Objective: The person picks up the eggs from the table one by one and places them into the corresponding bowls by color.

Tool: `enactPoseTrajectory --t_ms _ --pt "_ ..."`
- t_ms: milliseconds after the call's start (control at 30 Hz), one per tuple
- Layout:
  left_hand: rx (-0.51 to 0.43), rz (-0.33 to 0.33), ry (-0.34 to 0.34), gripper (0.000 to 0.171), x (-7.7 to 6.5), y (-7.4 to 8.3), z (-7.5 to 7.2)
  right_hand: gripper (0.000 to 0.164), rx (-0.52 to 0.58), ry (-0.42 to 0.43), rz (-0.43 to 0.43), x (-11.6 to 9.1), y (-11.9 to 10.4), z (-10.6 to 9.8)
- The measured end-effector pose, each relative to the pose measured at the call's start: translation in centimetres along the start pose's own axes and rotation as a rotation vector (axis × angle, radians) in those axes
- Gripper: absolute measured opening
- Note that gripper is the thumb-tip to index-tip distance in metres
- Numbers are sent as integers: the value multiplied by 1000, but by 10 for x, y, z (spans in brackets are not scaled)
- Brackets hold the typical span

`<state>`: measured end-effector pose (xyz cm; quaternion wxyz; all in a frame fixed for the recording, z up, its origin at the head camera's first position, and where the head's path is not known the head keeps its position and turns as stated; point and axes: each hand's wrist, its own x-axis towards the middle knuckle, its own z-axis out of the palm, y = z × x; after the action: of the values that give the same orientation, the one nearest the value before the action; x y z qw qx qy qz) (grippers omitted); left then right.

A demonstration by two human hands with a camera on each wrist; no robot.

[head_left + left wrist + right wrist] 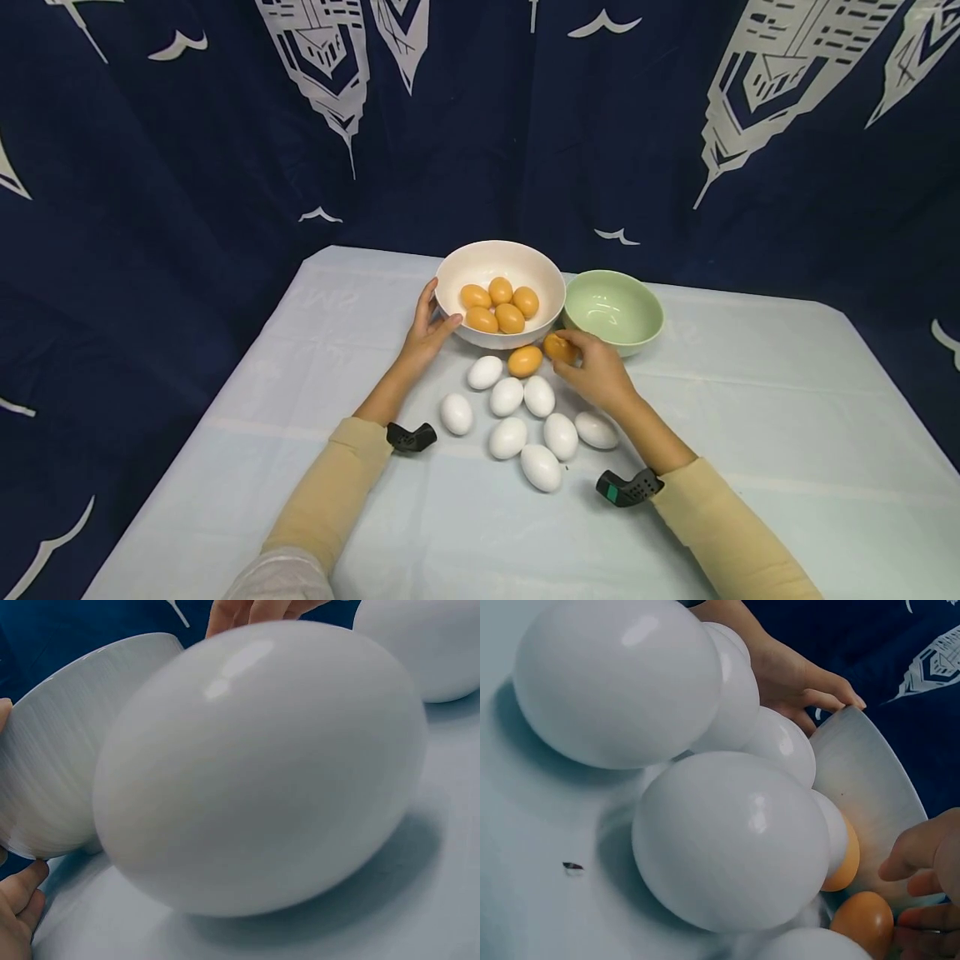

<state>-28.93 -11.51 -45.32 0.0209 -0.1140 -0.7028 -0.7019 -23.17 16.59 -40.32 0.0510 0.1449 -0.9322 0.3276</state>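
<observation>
My left hand (pixel 426 340) holds the left side of a white bowl (pixel 551 282), thumb near the rim and fingers along the outer wall. Several orange eggs (pixel 510 318) lie inside this bowl. At the bowl's front right, my right hand (pixel 600 375) has its fingertips around another orange egg (pixel 558 348); the right wrist view shows the fingers against that orange egg (pixel 862 924). One more orange egg (pixel 525 362) lies on the table just in front of the bowl. Close to the left wrist camera, a white egg (pixel 262 772) hides part of the bowl (pixel 75 742).
Several white eggs (pixel 508 437) are scattered between my forearms on the pale tablecloth (pixel 450 533). A green bowl (pixel 615 312) stands right of the white bowl, close beside it. Behind the table hangs a dark blue curtain (pixel 480 125) with white prints.
</observation>
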Motion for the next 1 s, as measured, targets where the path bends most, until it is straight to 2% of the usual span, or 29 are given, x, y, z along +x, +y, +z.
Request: enactPoseTrajectory --t_ms 133,333,567,1000 --pt "-6 -11 4 77 1 -1 0 45 -91 -4 25 2 -5 0" --pt "-27 9 -10 80 1 0 0 43 -182 0 7 6 -6 3" --pt "-2 -14 -2 78 1 0 -1 46 -124 7 -2 10 3 10" --pt "-13 16 6 76 1 -2 0 50 -62 5 21 17 11 20"
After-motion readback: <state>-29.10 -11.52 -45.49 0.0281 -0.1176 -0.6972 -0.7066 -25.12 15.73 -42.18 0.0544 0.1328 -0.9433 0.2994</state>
